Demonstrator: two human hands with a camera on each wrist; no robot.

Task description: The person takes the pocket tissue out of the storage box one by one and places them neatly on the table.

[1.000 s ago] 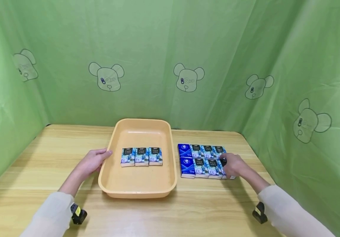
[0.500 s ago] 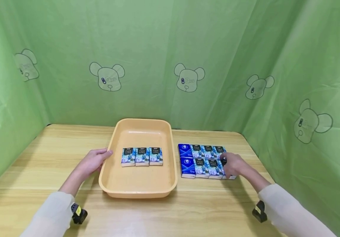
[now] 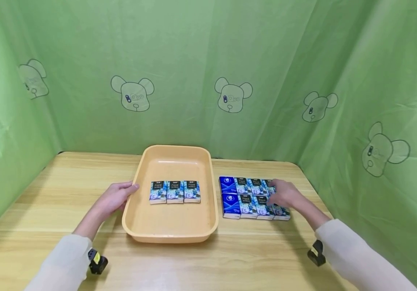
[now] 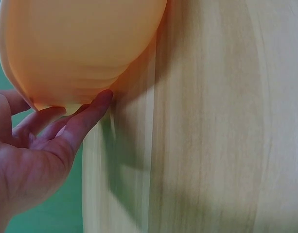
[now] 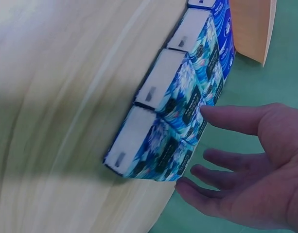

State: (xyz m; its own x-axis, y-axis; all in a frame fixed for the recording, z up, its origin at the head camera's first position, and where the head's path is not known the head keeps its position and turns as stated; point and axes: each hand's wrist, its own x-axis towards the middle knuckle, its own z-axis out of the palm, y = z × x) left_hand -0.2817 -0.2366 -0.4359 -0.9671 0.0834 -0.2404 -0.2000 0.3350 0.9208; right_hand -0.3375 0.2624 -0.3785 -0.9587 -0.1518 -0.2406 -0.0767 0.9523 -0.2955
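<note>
Your R hand (image 3: 284, 193), fingers parted & empty, is over the R end of 8 packs (image 3: 252, 203) (2 rows, long axes pointing away), R of the tray (image 3: 172, 220); your L hand (image 3: 113, 198) pinches the tray's L side.

Floral packs (image 3: 175, 192), blue packs (image 3: 231, 207) and a pale-orange tray (image 3: 170, 222) against a green curtain (image 3: 179, 40).
Blue, teal and lilac blooms (image 3: 156, 195) carry black labels (image 3: 175, 185); white emblems (image 3: 230, 198) mark the blue. Dark-lined bear heads (image 3: 135, 95) dot the curtain; streaked grain patterns the yellowish table (image 3: 252, 258).
</note>
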